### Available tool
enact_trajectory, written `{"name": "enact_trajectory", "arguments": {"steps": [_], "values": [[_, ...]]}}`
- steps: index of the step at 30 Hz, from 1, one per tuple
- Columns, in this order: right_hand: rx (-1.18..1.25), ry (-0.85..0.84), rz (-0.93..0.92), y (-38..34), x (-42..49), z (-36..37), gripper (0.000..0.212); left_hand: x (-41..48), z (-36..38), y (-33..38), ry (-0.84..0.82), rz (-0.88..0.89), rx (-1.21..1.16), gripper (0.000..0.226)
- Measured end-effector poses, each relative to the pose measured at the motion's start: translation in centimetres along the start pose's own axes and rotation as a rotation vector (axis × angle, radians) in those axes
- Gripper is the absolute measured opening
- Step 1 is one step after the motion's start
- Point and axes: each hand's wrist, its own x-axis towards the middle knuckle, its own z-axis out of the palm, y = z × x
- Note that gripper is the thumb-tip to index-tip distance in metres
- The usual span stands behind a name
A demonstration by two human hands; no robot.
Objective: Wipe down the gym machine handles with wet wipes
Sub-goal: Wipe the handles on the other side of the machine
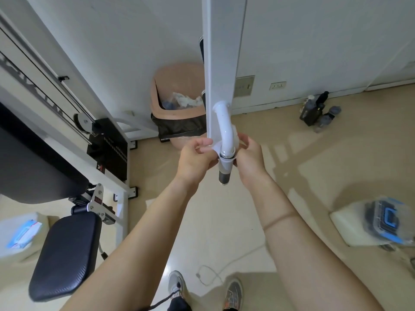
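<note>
From my head camera, my left hand (197, 159) and my right hand (249, 157) meet in the middle of the scene at the machine handle (225, 131), a white bent tube with a dark grip at its near end. The fingers of both hands are curled and pinch the white wet wipe (225, 164), which is wrapped around the handle just above the grip. Farther away a pink bin (177, 81) stands at the wall, and a pack of wipes (22, 232) lies near left.

Legible text: none. You will find markings on the black weight stack (107, 149) and the blue-and-white wipes pack (22, 233) too blurred to read.
</note>
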Motion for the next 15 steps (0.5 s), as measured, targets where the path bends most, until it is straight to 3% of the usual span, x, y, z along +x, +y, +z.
{"name": "enact_trajectory", "arguments": {"steps": [5,8,10,15], "values": [[0.264,-0.110,-0.105,0.7,-3.3,0.4,0.031,0.9,-0.9,0.4,-0.018,-0.002,0.161,0.037],[0.258,-0.235,-0.103,0.2,-3.9,0.2,0.047,1.2,-2.2,0.9,-0.208,-0.010,0.280,0.052],[0.202,-0.263,-0.135,0.0,-3.8,0.1,0.046,1.0,-2.7,1.0,-0.282,0.023,0.276,0.052],[0.227,-0.309,-0.188,0.9,-4.1,-0.7,0.051,-0.6,-4.0,0.1,-0.184,0.121,0.197,0.020]]}}
